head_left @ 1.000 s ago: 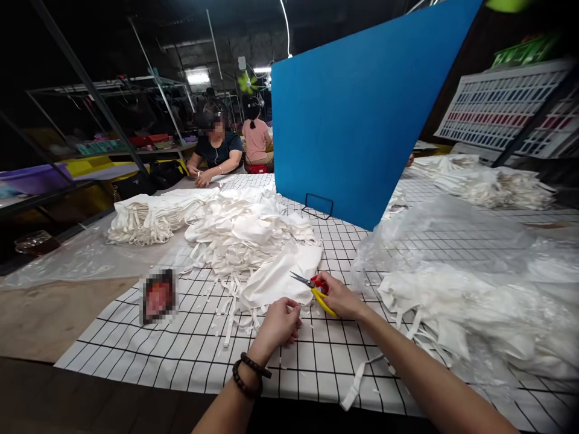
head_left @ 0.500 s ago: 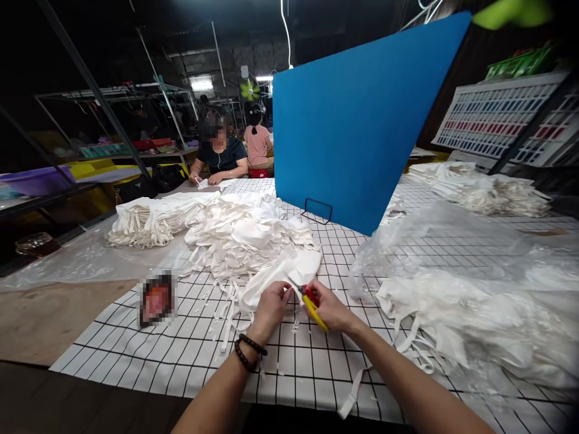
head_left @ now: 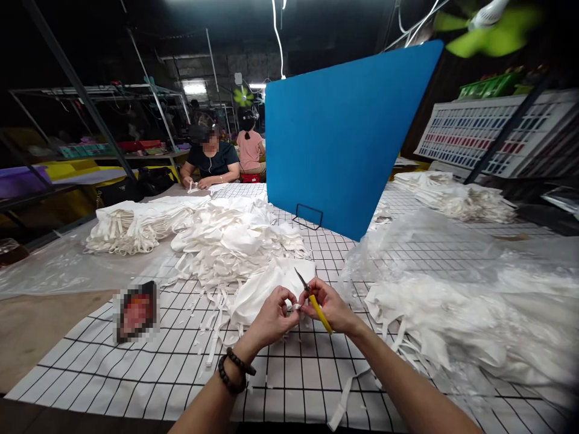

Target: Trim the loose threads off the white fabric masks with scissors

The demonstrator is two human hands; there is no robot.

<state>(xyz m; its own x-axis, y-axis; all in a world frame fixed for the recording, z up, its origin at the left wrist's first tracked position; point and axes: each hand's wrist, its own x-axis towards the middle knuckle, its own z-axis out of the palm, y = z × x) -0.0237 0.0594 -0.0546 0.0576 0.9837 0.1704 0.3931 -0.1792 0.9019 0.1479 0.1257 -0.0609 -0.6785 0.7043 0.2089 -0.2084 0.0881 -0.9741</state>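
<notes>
My left hand (head_left: 275, 313) pinches the edge of a white cloth piece (head_left: 253, 296) near the middle of the table. Close beside it, my right hand (head_left: 329, 306) keeps a pair of thread snips (head_left: 320, 312) with yellow handles in its grip, the dark pointed blades angled up and left. The right fingertips also meet the left ones at a small white bit of the fabric. Behind the hands lies a loose heap of white cloth pieces (head_left: 239, 232). Small white scraps are scattered on the checked tablecloth (head_left: 172, 374) nearby.
A blue board (head_left: 335, 144) stands upright on a wire stand behind the heap. Stacked white pieces (head_left: 131, 226) lie at left. Clear plastic and more white cloth (head_left: 452, 319) cover the right side. A person (head_left: 210, 160) sits working across the table.
The snips' blades have come away from the cloth and now point upward. Both hands' fingertips have come together at the fabric. The whole view has shifted slightly.
</notes>
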